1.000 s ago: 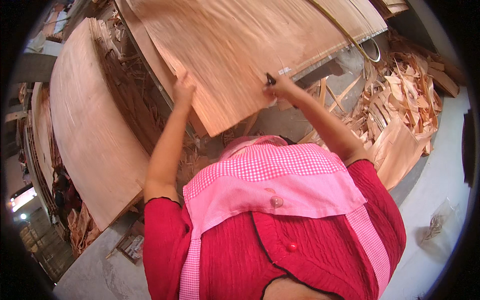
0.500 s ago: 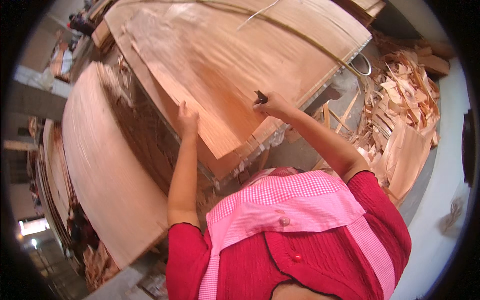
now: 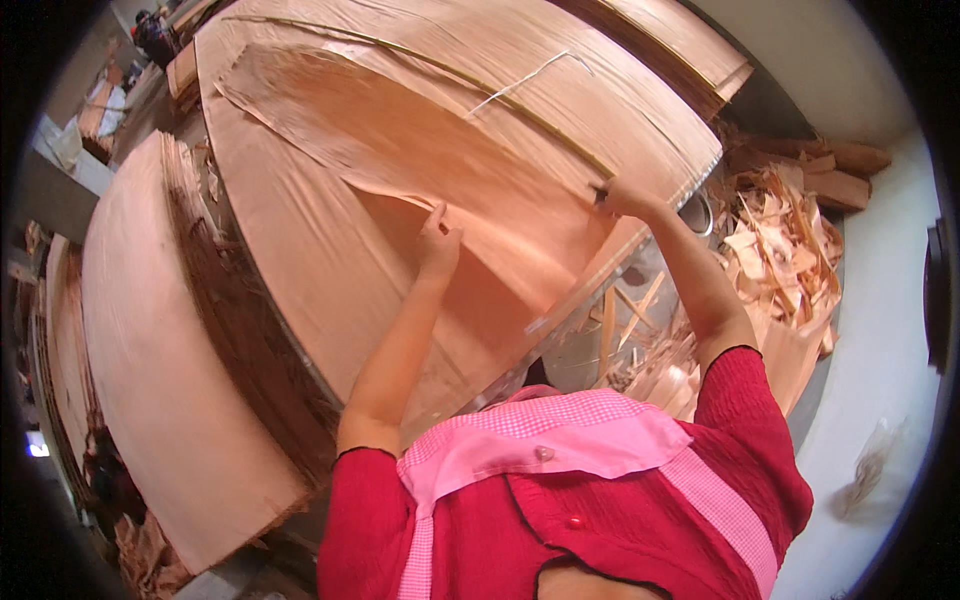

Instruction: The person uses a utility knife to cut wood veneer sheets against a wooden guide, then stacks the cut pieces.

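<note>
A long reddish veneer sheet (image 3: 490, 215) lies aslant over a broad stack of pale veneer (image 3: 370, 330). Its near left edge is lifted and curls upward, throwing a shadow below. My left hand (image 3: 440, 242) pinches that raised edge. Toward the right side of the stack, my right hand (image 3: 630, 198) is closed round a small dark tool (image 3: 600, 192), whose kind is hard to make out. That hand is by the sheet's right end; whether it also grips the sheet is hidden.
A thin stick (image 3: 450, 80) and a white cord (image 3: 530, 80) lie across the far part of the stack. Another veneer stack (image 3: 170, 340) stands at left. Veneer scraps (image 3: 780, 240) are heaped at right, beside a pale wall (image 3: 870, 330).
Both hands have moved right, drawing the veneer sheet across the stack. Its left edge now curls up at my left hand. The view has shifted somewhat too.
</note>
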`<action>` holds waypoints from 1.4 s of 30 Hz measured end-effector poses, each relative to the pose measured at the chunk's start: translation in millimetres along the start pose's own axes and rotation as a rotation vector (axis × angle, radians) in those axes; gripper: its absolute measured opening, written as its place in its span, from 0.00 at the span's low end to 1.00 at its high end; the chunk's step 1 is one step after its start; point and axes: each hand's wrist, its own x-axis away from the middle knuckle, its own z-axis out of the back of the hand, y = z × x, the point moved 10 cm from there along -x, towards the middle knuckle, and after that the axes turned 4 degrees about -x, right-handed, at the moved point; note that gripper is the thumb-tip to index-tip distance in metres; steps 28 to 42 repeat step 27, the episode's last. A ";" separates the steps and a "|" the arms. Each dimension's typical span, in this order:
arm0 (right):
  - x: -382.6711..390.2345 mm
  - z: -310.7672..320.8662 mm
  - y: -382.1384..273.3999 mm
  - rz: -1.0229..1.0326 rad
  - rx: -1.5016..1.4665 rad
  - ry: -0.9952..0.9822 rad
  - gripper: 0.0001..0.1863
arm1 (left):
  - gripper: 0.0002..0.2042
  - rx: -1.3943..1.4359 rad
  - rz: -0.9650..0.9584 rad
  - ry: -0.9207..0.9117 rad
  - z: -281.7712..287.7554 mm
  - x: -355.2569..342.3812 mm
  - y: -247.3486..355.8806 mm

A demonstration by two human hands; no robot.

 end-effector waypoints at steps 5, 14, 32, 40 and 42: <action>-101.0 49.1 -31.9 0.036 0.319 0.250 0.13 | 0.21 0.007 0.248 0.064 -2.5 27.3 -15.3; -216.0 19.3 -208.9 0.808 0.274 0.394 0.05 | 0.14 -0.412 0.266 0.017 -9.2 19.9 6.9; -153.7 71.9 -157.2 0.829 0.066 0.635 0.05 | 0.33 1.033 0.620 -0.028 -122.4 -157.3 22.7; -153.7 71.9 -157.2 0.829 0.066 0.635 0.05 | 0.33 1.033 0.620 -0.028 -122.4 -157.3 22.7; -153.7 71.9 -157.2 0.829 0.066 0.635 0.05 | 0.33 1.033 0.620 -0.028 -122.4 -157.3 22.7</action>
